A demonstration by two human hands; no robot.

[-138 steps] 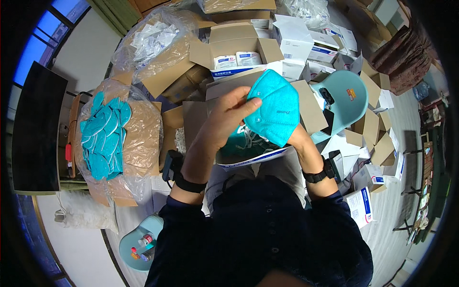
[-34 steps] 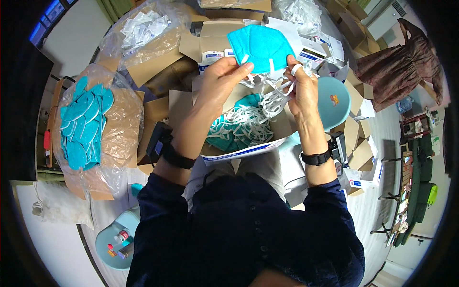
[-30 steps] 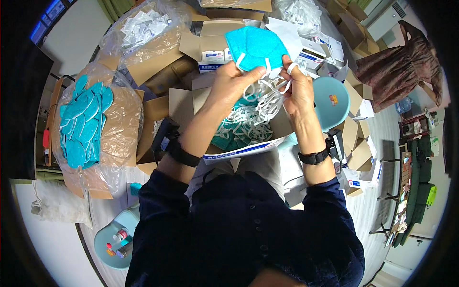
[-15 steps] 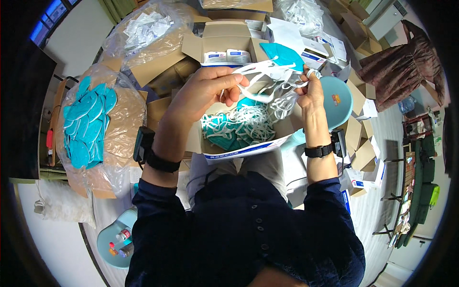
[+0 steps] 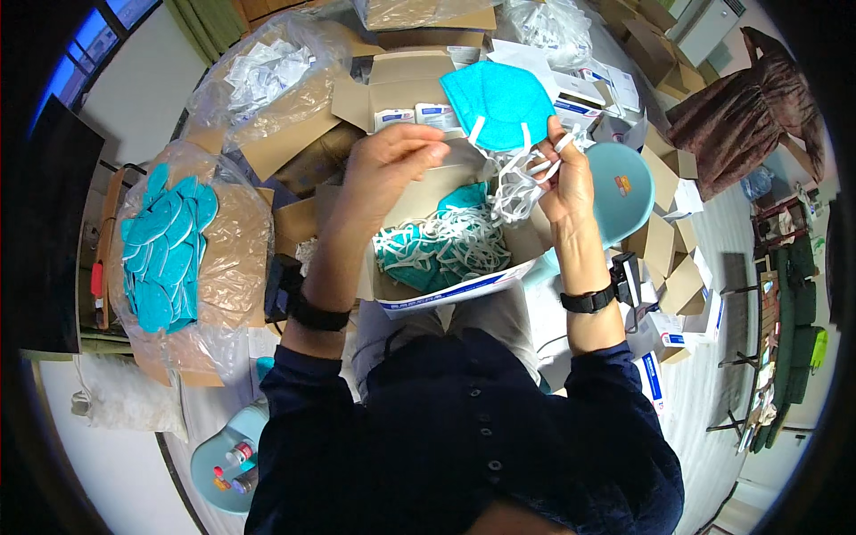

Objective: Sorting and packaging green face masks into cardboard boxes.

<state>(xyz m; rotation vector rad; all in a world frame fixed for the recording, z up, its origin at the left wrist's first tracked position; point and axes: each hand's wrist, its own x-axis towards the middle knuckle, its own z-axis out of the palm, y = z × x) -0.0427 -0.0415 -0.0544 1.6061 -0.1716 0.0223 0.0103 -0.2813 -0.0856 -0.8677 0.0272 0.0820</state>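
Note:
A teal folded face mask [image 5: 499, 102] hangs above the open carton, its white straps trailing down. My right hand [image 5: 569, 178] is closed around the bunch of white straps [image 5: 526, 183] at the mask's right lower edge. To the left, my left hand [image 5: 392, 160] is apart from the mask, fingers stretched out and holding nothing that I can see. Beneath both hands, the white-and-blue carton [image 5: 459, 299] between my knees contains a heap of teal masks with tangled white straps [image 5: 441, 245].
At left, teal oval pieces [image 5: 165, 245] lie heaped on a plastic-lined brown box. Small white packets [image 5: 435, 116] stand in a box ahead. A light-blue stool [image 5: 624, 196] is beside my right arm; another stool [image 5: 209, 464] at lower left bears bottles. Cartons crowd the right.
My left hand has let go of the white straps and drawn back slightly left. The mask has swung left and now shows its broad side. My right hand keeps its hold on the straps.

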